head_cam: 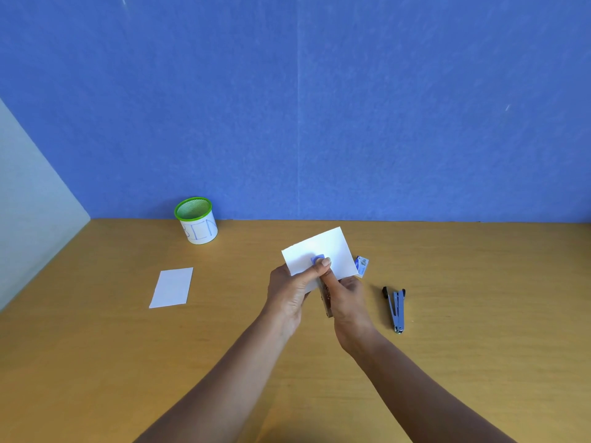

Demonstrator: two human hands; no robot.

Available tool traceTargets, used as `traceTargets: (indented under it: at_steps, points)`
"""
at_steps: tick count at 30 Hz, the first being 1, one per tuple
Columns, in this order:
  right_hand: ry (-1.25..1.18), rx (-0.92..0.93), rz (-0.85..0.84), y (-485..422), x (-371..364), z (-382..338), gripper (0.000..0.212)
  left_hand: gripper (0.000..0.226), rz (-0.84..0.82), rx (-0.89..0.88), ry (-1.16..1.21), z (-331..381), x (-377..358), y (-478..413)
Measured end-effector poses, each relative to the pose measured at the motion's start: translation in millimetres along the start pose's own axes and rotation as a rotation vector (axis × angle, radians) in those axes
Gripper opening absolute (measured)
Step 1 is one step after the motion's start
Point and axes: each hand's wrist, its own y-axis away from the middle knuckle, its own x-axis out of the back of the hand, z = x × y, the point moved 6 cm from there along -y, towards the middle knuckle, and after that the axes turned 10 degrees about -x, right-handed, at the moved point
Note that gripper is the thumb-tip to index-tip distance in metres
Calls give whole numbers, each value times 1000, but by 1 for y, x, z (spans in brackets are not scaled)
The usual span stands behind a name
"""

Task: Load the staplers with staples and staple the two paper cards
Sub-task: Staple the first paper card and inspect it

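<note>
Paper card [326, 247] is held just above the tabletop [96, 362], pinched by the left hand [287, 289] with the thumb on top. The right hand [350, 302] has its fingers curled round a blue stapler [326, 298], whose nose overlaps the card. Stapling this card seems to be the step in hand, and the next move calls for a firm squeeze. The second card [171, 287] lies at left and the other stapler [396, 310] at right.

Both forearms are reaching forward and converging. The left hand [287, 292] is pinching a card [326, 244], thumb on top; the right hand [350, 305] is gripping a stapler [327, 301].
</note>
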Motion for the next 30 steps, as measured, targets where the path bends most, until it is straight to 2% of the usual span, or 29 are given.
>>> traceTargets:
  at_steps: [6, 10, 13, 18, 30]
  points:
    - [-9, 9, -66, 3, -4, -1, 35, 18, -56, -10, 0, 2, -1, -1]
    - [-83, -15, -148, 4, -6, 1, 38, 31, -26, 20, 70, -1, 3, -4]
    - [-114, -79, -155, 3, -6, 5, 46, 29, -4, 35, 105, -1, 7, -7]
    - [-167, -106, -151, 1, -8, 8, 37, 21, -4, 8, 73, 0, 8, -6]
    - [-199, -158, -164, 4, -10, 9, 38, 15, 19, -26, -6, 1, 11, -4]
